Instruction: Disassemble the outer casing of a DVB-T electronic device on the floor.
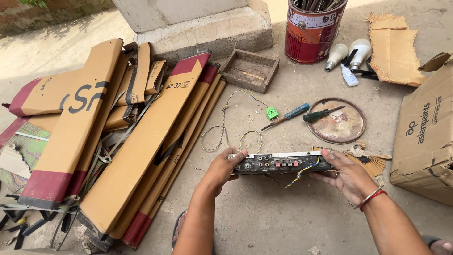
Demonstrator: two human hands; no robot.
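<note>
The person holds a small amplifier board (pixel 278 163) off the concrete floor (pixel 283 212), long axis running L–R across the view, its jack-and-terminal face turned toward the camera. Left hand (pixel 222 170) is closed on the board's L end, thumb on top by the knobs. Right hand (pixel 347 174) cups the R end from below, fingers curled under, thumb on the top edge. A yellow-blue wire (pixel 299 174) hangs off the front.

Just past the hands: twisted wire coil w/ green plug (pixel 272 113), blue-handled screwdriver (pixel 287 115), green-handled screwdriver (pixel 322 114) lying on a rusty round lid (pixel 342 123). Farther out: wooden tray (pixel 249 70), red paint can (pixel 311 30) full of tools, two bulbs (pixel 349 54). Left of the left hand: flattened cardboard cartons (pixel 118 141). Right of the right hand: cardboard box (pixel 424 137). Outdoor yard, sunlit, concrete step beyond.
</note>
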